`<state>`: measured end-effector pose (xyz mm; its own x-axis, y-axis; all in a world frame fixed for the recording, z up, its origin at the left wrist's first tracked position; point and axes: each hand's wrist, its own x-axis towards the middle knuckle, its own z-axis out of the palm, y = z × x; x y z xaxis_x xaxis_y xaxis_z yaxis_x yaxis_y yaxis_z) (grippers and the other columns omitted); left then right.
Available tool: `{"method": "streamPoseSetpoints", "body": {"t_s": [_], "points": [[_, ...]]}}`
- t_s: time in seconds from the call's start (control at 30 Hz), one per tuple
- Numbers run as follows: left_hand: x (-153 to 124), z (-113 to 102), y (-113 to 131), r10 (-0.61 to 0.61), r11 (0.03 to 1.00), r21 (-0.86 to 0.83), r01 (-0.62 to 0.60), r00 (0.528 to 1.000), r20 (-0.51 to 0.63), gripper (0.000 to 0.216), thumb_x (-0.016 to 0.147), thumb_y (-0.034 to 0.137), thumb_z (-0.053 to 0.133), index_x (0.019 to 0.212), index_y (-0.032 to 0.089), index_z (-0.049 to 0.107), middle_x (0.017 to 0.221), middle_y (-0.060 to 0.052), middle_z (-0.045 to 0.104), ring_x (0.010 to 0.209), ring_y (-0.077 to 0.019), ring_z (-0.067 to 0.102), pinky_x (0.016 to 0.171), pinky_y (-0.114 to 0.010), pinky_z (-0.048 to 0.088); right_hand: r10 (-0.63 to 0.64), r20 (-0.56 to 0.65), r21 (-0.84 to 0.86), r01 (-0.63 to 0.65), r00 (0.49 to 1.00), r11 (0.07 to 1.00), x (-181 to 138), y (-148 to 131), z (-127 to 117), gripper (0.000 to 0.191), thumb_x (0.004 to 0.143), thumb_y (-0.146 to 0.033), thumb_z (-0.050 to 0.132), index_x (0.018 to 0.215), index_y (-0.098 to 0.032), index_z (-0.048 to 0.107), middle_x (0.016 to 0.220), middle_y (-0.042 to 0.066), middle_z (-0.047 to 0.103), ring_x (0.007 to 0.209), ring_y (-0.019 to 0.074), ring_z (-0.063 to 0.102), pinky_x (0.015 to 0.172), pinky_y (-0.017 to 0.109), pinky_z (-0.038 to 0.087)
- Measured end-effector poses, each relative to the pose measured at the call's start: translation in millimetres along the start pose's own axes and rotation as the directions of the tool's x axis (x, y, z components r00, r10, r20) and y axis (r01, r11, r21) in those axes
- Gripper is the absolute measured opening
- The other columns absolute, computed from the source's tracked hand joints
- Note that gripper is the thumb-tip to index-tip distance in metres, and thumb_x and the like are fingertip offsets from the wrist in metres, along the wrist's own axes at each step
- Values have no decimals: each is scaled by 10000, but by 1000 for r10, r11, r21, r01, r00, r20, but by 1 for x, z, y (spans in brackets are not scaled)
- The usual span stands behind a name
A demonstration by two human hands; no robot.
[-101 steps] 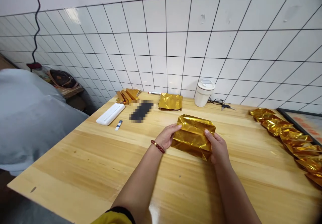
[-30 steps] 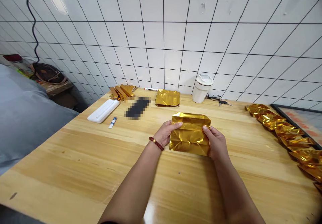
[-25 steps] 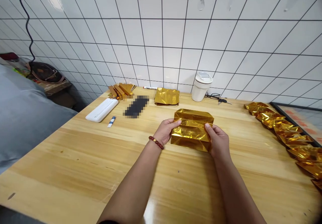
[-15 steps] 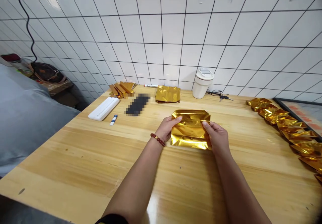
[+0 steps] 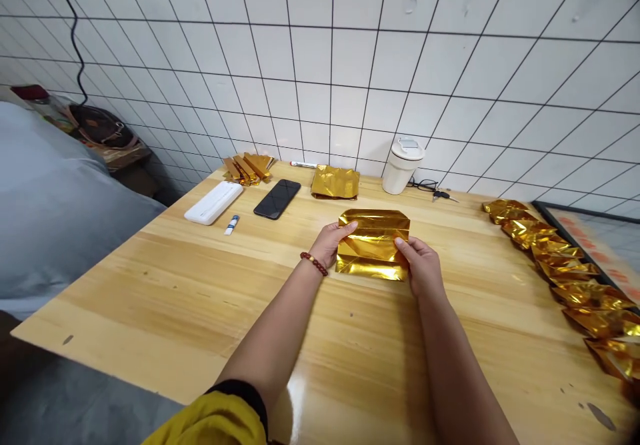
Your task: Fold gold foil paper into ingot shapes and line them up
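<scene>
A sheet of shiny gold foil paper (image 5: 376,248) with folded edges and creases is held up just above the wooden table (image 5: 200,312). My left hand (image 5: 331,242), a beaded bracelet at its wrist, pinches the sheet's left side with the thumb on top. On the right side my right hand (image 5: 421,262) grips it, its thumb lying on the foil and its fingers behind. Beyond the sheet lies a flat stack of gold foil paper (image 5: 335,182). Folded gold foil pieces (image 5: 570,265) overlap in a row along the right of the table.
Toward the back left are folded gold strips (image 5: 249,168), a white power bank (image 5: 214,203), a small blue-and-white tube (image 5: 232,224) and a black phone (image 5: 277,198). A white cup (image 5: 401,166), glasses (image 5: 426,184) and keys (image 5: 444,196) stand near the tiled wall. A marker (image 5: 303,164) lies behind.
The camera view has shifted a little, so the table and its things sit differently in the picture. Both hands still hold the foil sheet; the right thumb lies slightly further in on it.
</scene>
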<state>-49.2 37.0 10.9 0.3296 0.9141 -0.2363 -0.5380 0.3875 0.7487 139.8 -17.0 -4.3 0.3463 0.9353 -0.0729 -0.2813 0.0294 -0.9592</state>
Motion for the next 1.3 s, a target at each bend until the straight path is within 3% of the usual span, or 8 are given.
{"method": "streamPoseSetpoints", "body": {"t_s": [0.27, 0.4, 0.53, 0.63, 0.77, 0.97, 1.17, 1.3], "points": [[12, -7, -5, 78, 990, -120, -80, 997, -19, 268, 644, 248, 876, 791, 98, 709, 790, -97, 746, 801, -208, 713, 807, -330, 568, -21, -149, 98, 36, 989, 995, 4, 2, 1, 424, 511, -476, 907, 755, -190, 711, 668, -8, 707, 604, 161, 654, 545, 266, 526], [13, -11, -5, 75, 992, -103, -77, 997, -25, 202, 648, 168, 855, 727, 113, 677, 674, -33, 687, 612, -100, 632, 623, -214, 523, -51, -337, 175, 115, 940, 978, 10, 4, -4, 399, 550, -472, 883, 737, -197, 663, 638, -33, 673, 542, 128, 615, 495, 244, 520], [6, -13, -1, 52, 998, -46, -47, 992, 112, 251, 683, 278, 843, 685, 122, 647, 551, 9, 604, 437, -52, 491, 432, -164, 370, -82, -440, 248, 209, 894, 946, 16, 7, -9, 332, 642, -443, 837, 782, -207, 649, 726, -31, 693, 627, 130, 653, 595, 267, 579], [1, -14, 1, -62, 998, 45, 52, 969, 238, 315, 779, 411, 762, 804, 104, 696, 644, -59, 686, 446, -80, 538, 440, -188, 384, -150, -396, 260, 267, 906, 928, 17, 9, -8, 302, 653, -361, 834, 870, -210, 689, 889, -11, 732, 785, 143, 686, 731, 292, 589], [1, -13, 2, -203, 979, 78, 187, 915, 348, 577, 887, 614, 544, 1076, 87, 684, 997, -211, 746, 740, -220, 718, 684, -323, 542, -271, -259, 194, 325, 927, 926, 16, 15, -3, 279, 605, -246, 837, 866, -223, 741, 972, 6, 740, 951, 175, 678, 897, 345, 533], [-1, -6, 7, -154, 973, -127, 195, 949, 275, 776, 879, 745, 366, 1238, 107, 623, 1119, -202, 730, 1027, -319, 705, 965, -471, 501, -337, -67, 80, 342, 939, 936, 13, 21, -3, 135, 641, -243, 807, 566, -227, 696, 1307, 48, 643, 1272, 291, 538, 1038, 476, 412], [4, -10, -1, -144, 974, -141, 179, 964, 224, 477, 809, 433, 705, 1132, 83, 686, 993, -181, 763, 1009, -314, 716, 984, -439, 501, -224, 5, 139, 221, 975, 965, 4, 6, 2, 197, 585, -220, 828, 502, -209, 650, 1422, 32, 574, 1266, 302, 542, 937, 408, 478], [12, -19, -9, -131, 984, -99, 149, 977, 169, 315, 725, 195, 758, 1015, 75, 724, 891, -161, 772, 911, -294, 739, 942, -414, 524, -46, -13, 192, 47, 999, 980, 4, 1, 3, 277, 532, -193, 781, 805, -229, 753, 1316, 62, 655, 1094, 268, 649, 788, 342, 535]]}}
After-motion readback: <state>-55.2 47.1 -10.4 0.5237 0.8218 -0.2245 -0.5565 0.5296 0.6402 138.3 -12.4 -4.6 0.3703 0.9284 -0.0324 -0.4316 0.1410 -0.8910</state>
